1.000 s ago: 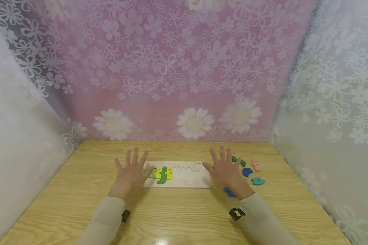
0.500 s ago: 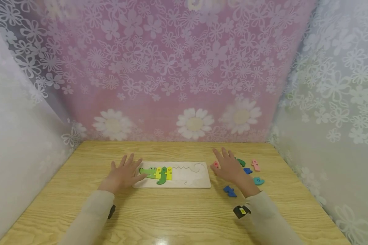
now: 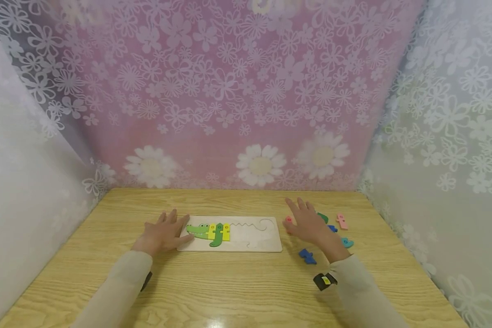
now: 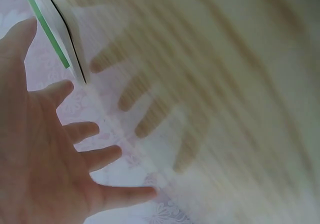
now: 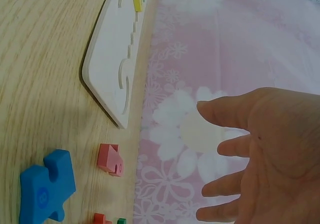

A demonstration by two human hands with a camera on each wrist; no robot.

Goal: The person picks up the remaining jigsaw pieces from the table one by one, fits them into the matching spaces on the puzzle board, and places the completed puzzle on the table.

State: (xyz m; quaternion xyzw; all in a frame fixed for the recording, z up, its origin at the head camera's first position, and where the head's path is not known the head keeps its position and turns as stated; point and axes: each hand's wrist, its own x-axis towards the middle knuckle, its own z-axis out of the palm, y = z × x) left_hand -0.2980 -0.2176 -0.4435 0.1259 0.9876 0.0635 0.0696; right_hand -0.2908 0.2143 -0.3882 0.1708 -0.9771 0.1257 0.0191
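A pale wooden puzzle board (image 3: 254,245) lies mid-table. Its left half holds a green crocodile head (image 3: 198,231), yellow pieces (image 3: 227,233) and a green leg piece (image 3: 217,238); carved outlines show on the right. My left hand (image 3: 161,234), fingers spread, is at the board's left end; the left wrist view shows it above the table, holding nothing. Above the loose pieces hovers my right hand (image 3: 309,226), fingers extended and holding nothing. Near its thumb lies a pinkish-red piece (image 5: 110,159). A blue piece (image 5: 47,186) lies nearer the table's front.
Right of and partly behind the right hand lie a pink piece (image 3: 342,221), a green piece (image 3: 322,217), a second blue piece (image 3: 332,228) and a teal piece (image 3: 346,242). Flowered pink cloth (image 3: 246,114) hangs behind the wooden table (image 3: 229,287); pale cloth flanks it.
My left hand has moved left, uncovering the crocodile head. The right hand has shifted slightly right, its fingers closer together, and the pinkish-red piece now shows beside its thumb.
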